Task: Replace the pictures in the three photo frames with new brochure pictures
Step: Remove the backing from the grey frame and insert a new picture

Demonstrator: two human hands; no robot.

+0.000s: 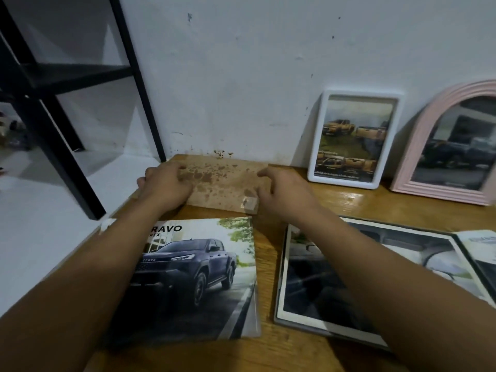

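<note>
Frame back (225, 183), twelve o'clock: left hand (163, 183) and right hand (284, 189) gripped its ends; likely unclipping, lifting next.

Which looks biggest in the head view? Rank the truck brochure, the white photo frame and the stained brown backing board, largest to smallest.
1. truck brochure, clearly largest, though it lies nearest the camera.
2 and 3. white photo frame and stained brown backing board: too alike to rank; the hands cover both of the board's ends.

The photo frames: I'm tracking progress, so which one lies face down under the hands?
The stained brown-backed frame by the wall, flat on the table; the white frame and pink arched frame stand leaning.
</note>
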